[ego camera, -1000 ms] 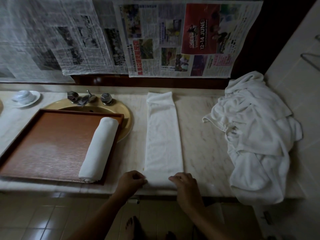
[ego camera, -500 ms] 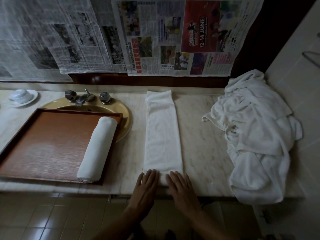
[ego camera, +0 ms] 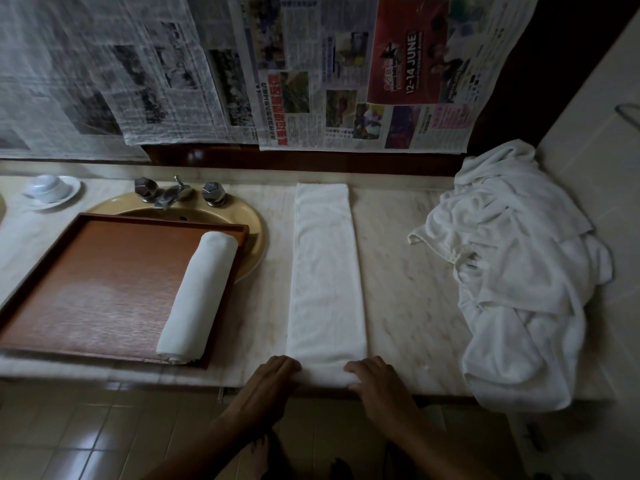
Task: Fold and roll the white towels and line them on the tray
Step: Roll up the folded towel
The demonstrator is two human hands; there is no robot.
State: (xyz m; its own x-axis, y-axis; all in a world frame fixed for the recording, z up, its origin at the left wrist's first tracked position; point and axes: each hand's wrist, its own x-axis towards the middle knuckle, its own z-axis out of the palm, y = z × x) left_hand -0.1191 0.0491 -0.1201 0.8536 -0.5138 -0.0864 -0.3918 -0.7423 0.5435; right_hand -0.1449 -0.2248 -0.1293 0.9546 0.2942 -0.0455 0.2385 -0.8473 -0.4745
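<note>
At left, the brown wooden tray (ego camera: pixel 104 289) carries one rolled white towel (ego camera: pixel 197 299) along its right side. On the pale marble counter (ego camera: pixel 408 271), the left hand (ego camera: pixel 273 374) and right hand (ego camera: pixel 375 381) were flat a moment ago. They now curl round the near end of the long folded white towel strip (ego camera: pixel 325 271) — the roll is starting. A crumpled white towel pile (ego camera: pixel 519 265) waits at right.

The folded towel (ego camera: pixel 325 271) was white terry cloth with a soft, matt, nubbly pile, as were the rolled towel (ego camera: pixel 197 299) and the crumpled towel heap (ego camera: pixel 519 271). The tray (ego camera: pixel 104 289) looked like reddish-brown wood, fine-grained with a dull sheen. The worktop (ego camera: pixel 405 271) was pale veined marble, smooth and faintly glossy. The taps (ego camera: pixel 213 192) were polished metal, the sink (ego camera: pixel 254 223) glazed mustard ceramic, the newspaper (ego camera: pixel 346 74) thin matt paper, and the floor tiles (ego camera: pixel 69 427) glossy.
</note>
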